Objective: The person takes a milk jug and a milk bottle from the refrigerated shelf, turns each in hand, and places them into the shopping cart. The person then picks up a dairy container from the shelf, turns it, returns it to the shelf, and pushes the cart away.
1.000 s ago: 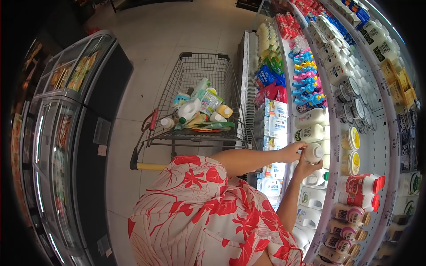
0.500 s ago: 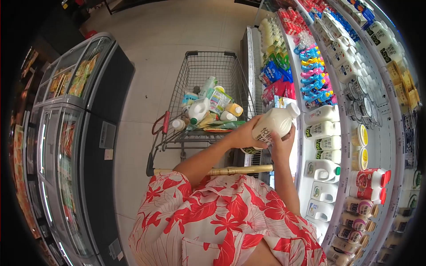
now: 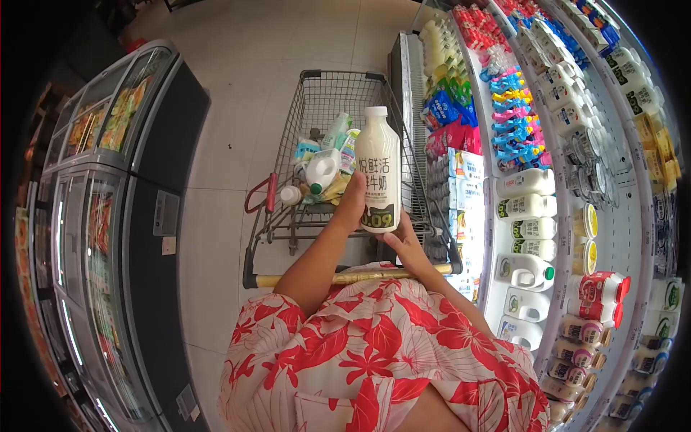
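Observation:
A white milk bottle (image 3: 380, 162) stands upright between my hands above the shopping cart's near end, its label and dark "09" patch facing me. My left hand (image 3: 351, 201) is closed around its left side, with the thumb showing along the edge. Under and behind the lower right of the bottle, my right hand (image 3: 405, 243) grips the base; some of its fingers are hidden. Beyond the bottle is the wire shopping cart (image 3: 306, 97). Inside it lie a white jug with a green cap (image 3: 322, 169), a small bottle with a white cap (image 3: 291, 195) and several packages.
Refrigerated shelves (image 3: 561, 180) with milk bottles, jugs and yoghurts line the right side. Glass-doored freezers (image 3: 93, 237) stand along the left. The cart's handlebar (image 3: 353, 276) crosses just in front of my body. Tiled floor (image 3: 230, 115) runs between.
The milk bottle has moved left, away from the shelves, and turned from tilted to upright with its label toward me. Both hands moved with it and still hold it.

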A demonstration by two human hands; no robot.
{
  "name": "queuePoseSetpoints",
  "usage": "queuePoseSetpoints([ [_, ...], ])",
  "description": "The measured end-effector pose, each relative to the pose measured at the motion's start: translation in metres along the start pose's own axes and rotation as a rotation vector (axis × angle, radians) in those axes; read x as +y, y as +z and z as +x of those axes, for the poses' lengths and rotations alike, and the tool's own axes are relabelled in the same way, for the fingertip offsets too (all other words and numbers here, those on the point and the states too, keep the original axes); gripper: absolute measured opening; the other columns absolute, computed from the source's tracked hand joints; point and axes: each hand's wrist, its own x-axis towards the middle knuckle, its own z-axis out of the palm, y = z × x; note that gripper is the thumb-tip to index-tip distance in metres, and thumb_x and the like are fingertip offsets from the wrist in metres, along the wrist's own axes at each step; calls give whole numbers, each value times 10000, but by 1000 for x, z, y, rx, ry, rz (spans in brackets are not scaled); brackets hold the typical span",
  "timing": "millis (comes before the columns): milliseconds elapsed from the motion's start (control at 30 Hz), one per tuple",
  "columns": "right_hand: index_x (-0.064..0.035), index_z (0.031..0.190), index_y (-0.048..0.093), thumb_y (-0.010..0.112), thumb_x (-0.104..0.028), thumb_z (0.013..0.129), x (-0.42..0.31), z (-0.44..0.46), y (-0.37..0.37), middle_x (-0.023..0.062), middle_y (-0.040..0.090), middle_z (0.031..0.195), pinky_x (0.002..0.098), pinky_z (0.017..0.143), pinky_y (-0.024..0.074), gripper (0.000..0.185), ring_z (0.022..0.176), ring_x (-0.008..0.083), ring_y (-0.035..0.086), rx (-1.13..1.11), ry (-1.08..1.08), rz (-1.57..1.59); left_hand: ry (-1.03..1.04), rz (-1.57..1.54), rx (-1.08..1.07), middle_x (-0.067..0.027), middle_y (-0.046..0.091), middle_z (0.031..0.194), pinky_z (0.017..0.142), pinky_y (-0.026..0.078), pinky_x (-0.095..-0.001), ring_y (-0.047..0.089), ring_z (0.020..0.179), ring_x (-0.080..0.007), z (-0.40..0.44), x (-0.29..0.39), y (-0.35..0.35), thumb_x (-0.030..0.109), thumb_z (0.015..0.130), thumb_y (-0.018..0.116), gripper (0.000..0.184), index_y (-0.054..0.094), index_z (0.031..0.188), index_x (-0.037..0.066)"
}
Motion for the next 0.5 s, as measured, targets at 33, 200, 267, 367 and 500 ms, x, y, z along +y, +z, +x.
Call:
queuePoseSetpoints([
  [33, -21, 1477, 110, 654, -212, 870, 0, 0, 1, 124, 284, 1448, 357, 1098, 254, 838, 1327, 219, 315, -4, -13, 52, -1, -15, 3, -68, 596, 1137, 811, 536, -316, 626, 973, -154, 0, 1, 1, 619, 914, 382, 682, 396, 1306, 61],
  [200, -47, 1486, 63, 684, -151, 833, 10, 5, -9, 125, 248, 1461, 365, 1082, 297, 906, 1334, 219, 300, 51, -113, -77, -29, -62, 17, -84, 606, 1156, 831, 543, -340, 637, 990, -178, 3, 2, 20, 668, 905, 282, 736, 456, 1289, 64],
  [267, -43, 1484, 52, 690, -139, 825, 1, 4, -4, 130, 245, 1460, 364, 1078, 303, 923, 1335, 221, 297, 60, -144, -82, -52, -86, -3, -87, 605, 1161, 843, 539, -348, 634, 1003, -184, 2, 1, 22, 673, 904, 269, 745, 451, 1297, 67],
  [367, -44, 1485, 22, 701, -121, 814, 1, 4, -5, 139, 240, 1461, 364, 1077, 307, 958, 1332, 226, 301, 71, -188, -91, -93, -139, -18, -93, 603, 1172, 862, 533, -360, 629, 1026, -195, 3, -3, 23, 680, 902, 251, 757, 444, 1308, 72],
  [500, -55, 1488, -31, 704, -119, 809, -4, 2, -2, 150, 232, 1466, 372, 1075, 311, 1003, 1323, 235, 321, 122, -181, -60, -142, -232, -37, -95, 595, 1193, 888, 521, -367, 613, 1065, -200, 6, -10, 19, 672, 906, 260, 747, 440, 1319, 77],
])
